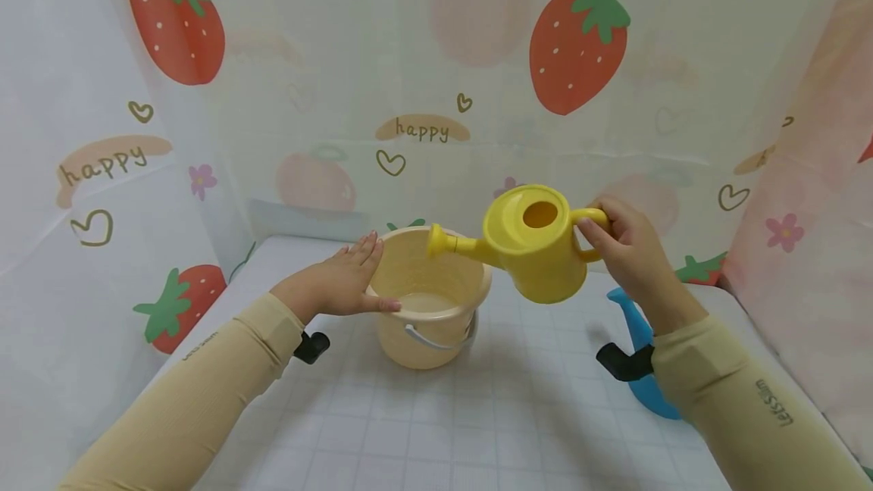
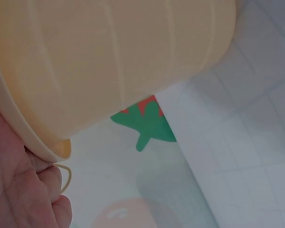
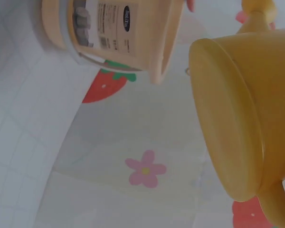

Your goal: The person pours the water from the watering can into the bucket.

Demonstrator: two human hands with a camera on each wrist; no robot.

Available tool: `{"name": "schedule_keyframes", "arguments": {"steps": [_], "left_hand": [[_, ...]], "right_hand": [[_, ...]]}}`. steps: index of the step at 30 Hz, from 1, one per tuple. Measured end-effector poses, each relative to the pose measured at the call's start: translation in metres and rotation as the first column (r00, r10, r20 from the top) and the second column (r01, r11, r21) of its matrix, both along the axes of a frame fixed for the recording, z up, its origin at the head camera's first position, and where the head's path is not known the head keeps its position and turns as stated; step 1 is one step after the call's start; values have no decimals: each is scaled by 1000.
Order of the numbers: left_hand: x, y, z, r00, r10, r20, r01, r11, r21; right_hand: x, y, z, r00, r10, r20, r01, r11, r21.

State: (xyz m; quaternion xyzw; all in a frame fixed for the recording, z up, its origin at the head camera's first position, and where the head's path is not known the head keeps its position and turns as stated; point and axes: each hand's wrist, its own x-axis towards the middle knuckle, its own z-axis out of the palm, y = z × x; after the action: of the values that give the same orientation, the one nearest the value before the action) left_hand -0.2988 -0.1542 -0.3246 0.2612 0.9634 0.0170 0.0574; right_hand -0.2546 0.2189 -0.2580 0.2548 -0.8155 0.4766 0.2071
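A pale yellow bucket point(image 1: 423, 336) stands upright on the table, its handle hanging down at the front. My left hand point(image 1: 344, 279) rests on its left rim, fingers fairly straight and thumb over the near edge. In the left wrist view the palm point(image 2: 14, 175) lies against the rim of the bucket point(image 2: 109, 57). My right hand point(image 1: 630, 245) grips the handle of a yellow watering can point(image 1: 539, 264), held in the air to the right. Its spout tilts over the bucket's opening. In the right wrist view the can's base point(image 3: 223, 123) faces the camera, beside the bucket point(image 3: 118, 28).
A blue long-necked object point(image 1: 651, 392) stands at the right, partly hidden behind the right wrist. The table point(image 1: 409, 438) has a white checked cover. Curtains printed with strawberries point(image 1: 580, 51) hang behind and at both sides.
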Motion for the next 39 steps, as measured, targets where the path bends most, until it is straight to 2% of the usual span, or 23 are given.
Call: {"name": "schedule_keyframes", "arguments": {"steps": [5,8,11,13,15,18,23,30,35,39], "left_hand": [[1,1,1,1000,-4,-1,4,1000,1],[1,1,1,1000,-4,-3,4,1000,3],[2,0,2,1000,0,3,0,1000,1],[2,1,2,1000,2,7,-2,1000,2],[3,1,3,1000,4,6,-4,1000,0],[3,1,3,1000,3,3,-3,1000,1],[3,1,3,1000,2,7,-2,1000,5],[3,2,3,1000,4,9,-4,1000,3],[2,1,1,1000,1,0,-1,1000,8],[2,1,1,1000,1,-1,-1,1000,10]], "right_hand": [[1,3,-10,997,75,-3,-74,975,-211],[3,5,-16,988,155,-28,-155,935,-318],[5,6,-21,968,242,-62,-246,878,-411],[6,7,-23,960,269,-76,-273,845,-460],[8,7,-24,957,279,-81,-282,828,-484],[11,8,-26,960,269,-76,-269,819,-506],[13,12,-33,969,237,-71,-239,820,-520],[13,19,-46,986,155,-61,-162,805,-571],[14,19,-56,999,35,-12,-36,798,-601],[13,18,-67,995,-64,73,96,756,-648]]}}
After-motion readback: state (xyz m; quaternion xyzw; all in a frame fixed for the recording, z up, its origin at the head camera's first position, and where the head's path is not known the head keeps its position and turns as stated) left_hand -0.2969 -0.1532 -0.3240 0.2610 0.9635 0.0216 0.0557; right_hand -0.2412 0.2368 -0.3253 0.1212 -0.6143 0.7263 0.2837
